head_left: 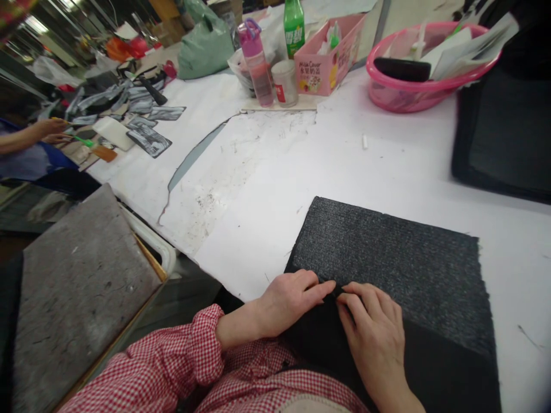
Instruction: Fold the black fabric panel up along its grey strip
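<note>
Clock centred on the view. At ten o'clock: co-worker's hand [52,127], well apart from the work. At eight o'clock: grey board [81,287], scuffed, near the edge of the white table [245,229]. At twelve o'clock: bottle with purple lid [259,74], upright beside a jar [284,83]. At six o'clock: left hand [286,303], narrow, thumb and fingertips closed on a dark fold of the black sheet [396,246]. At five o'clock: right hand [376,338], likewise narrow, pinched on the same fold, just beside the left fingertips.

Sheet location: on the table, from three to five o'clock, partly under both hands.

Possible faults, by judgement: crooked fold, from unequal pull between the two pinches; twisting of the sheet, from lack of hold at the far right corner; fraying along the right edge, from rubbing or tugging.

Sheet appearance: far area rough, ribbed, speckled grey-black; near area smooth, plain black. Far edge nearly straight; right edge ragged. One folded piece or two layers: impossible to tell.

At two o'clock: small white stick [364,141], apart from the sheet; beyond, pink basin [400,94], loaded with papers [469,51].
</note>
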`<state>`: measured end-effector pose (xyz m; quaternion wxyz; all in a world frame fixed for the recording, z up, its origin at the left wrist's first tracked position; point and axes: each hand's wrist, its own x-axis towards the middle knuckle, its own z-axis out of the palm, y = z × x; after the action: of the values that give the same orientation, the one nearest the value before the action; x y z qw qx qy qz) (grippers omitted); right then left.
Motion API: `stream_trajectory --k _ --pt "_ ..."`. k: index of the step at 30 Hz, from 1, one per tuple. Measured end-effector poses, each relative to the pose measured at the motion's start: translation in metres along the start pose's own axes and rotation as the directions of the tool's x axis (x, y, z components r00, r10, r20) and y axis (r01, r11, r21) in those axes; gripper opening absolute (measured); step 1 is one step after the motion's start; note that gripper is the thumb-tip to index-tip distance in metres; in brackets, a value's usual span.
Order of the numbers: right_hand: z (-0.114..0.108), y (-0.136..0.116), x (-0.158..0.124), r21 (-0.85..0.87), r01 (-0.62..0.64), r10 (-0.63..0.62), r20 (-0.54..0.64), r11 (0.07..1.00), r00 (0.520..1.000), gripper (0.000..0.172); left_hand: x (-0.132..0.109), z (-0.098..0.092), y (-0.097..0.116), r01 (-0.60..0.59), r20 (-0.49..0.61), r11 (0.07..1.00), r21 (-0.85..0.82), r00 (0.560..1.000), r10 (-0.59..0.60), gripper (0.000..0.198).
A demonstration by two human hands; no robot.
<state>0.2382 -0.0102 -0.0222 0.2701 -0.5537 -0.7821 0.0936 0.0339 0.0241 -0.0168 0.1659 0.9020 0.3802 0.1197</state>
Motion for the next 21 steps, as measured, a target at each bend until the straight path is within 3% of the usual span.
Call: stream_trajectory --k 3,7,12,16,21 --pt "0.001 0.004 -0.001 0.037 0.054 -0.054 -0.003 0.998 0.999 0.013 0.007 -0.003 0.0 -0.007 0.04 0.998 0.068 0.999 0.004 0.033" --pt "0.0 0.006 -0.002 0.062 0.088 -0.089 0.006 0.994 0.996 0.011 0.024 -0.015 0.0 -0.026 0.094 0.995 0.098 0.995 0.016 0.01" --pt "0.0 0.005 -0.001 0.058 0.064 -0.066 0.031 0.996 0.997 0.012 0.039 -0.03 -0.009 -0.059 0.158 0.994 0.087 0.986 0.045 0.025" --pt "0.002 0.006 -0.002 0.035 0.039 -0.04 0.02 0.999 0.999 0.009 0.035 -0.036 -0.022 -0.018 0.157 0.996 0.085 0.988 0.005 0.036" --pt "0.005 0.009 -0.004 0.009 0.013 -0.012 -0.045 1.0 0.999 0.01 0.021 -0.034 -0.03 -0.039 0.079 0.996 0.08 0.996 0.032 0.028"
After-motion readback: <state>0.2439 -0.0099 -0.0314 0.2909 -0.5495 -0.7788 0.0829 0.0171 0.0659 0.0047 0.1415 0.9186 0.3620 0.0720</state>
